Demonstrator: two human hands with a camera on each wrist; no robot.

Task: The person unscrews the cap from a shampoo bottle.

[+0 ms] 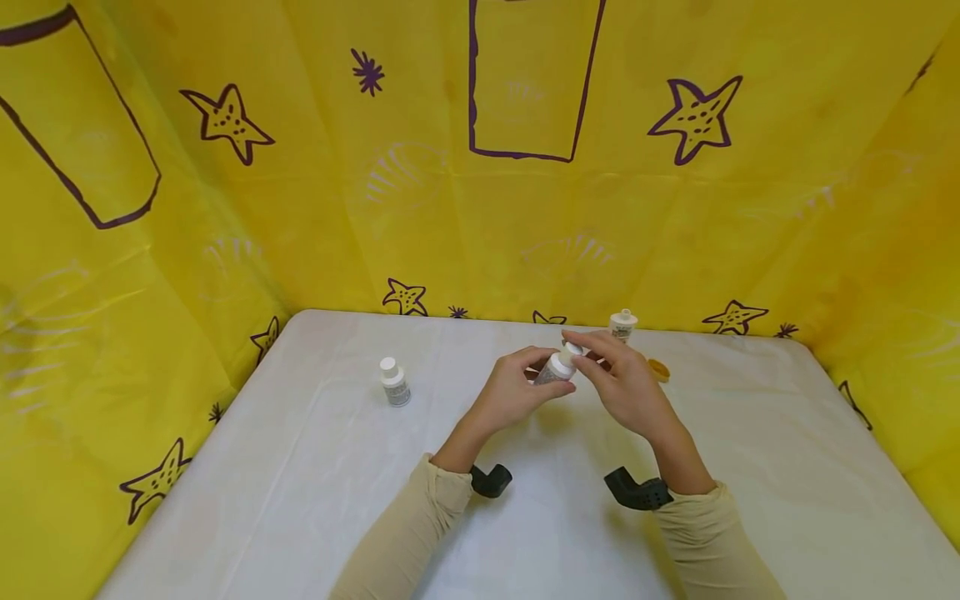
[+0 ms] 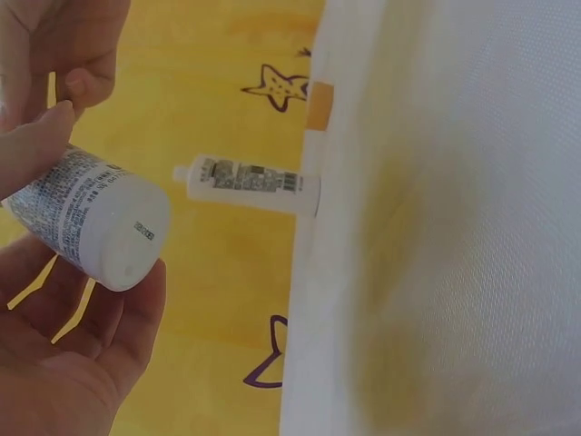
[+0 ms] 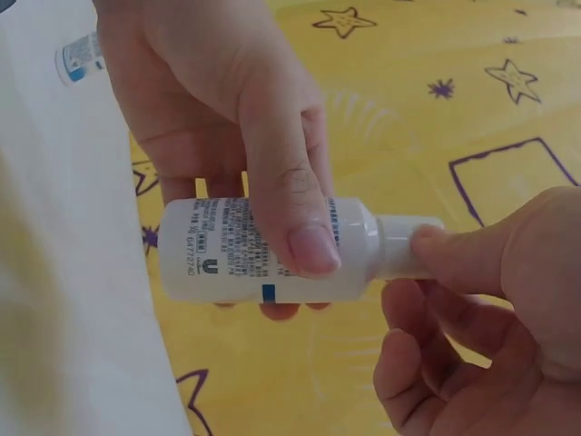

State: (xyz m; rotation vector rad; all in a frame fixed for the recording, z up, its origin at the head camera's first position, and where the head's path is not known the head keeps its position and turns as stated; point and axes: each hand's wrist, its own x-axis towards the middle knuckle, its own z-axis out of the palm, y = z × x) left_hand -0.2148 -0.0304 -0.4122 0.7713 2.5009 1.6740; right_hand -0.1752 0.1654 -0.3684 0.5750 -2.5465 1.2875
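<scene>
Pinching the white cap [image 1: 573, 350], the right hand [image 1: 626, 387] works above the left hand [image 1: 517, 383], whose fingers and thumb hold the bottle body [image 1: 553, 371], as the head view shows. The bottle sits between the two sets of fingertips, tilted with its top toward the right ones, probably so that the cap falls easily within their reach. A small bottle [image 1: 395, 383] stands upright, well left of the left fingers, out of the way of both hands. Just beyond the right fingers stands a slim bottle [image 1: 622, 325], and an orange ring [image 1: 658, 370] lies beyond the right hand's back.

From the left wrist, the held bottle's base faces the camera, clear of the fingers (perhaps a grip chosen to leave the top free). The slim bottle stands upright past the fingers; how the right fingers meet the cap is hidden here.

In the right wrist view, the left thumb presses across the label while the other fingers pass behind, a hold that would resist twisting. The right thumb rests on the cap at the bottle's neck, fingers bent beneath; I cannot tell whether the cap is loose.
</scene>
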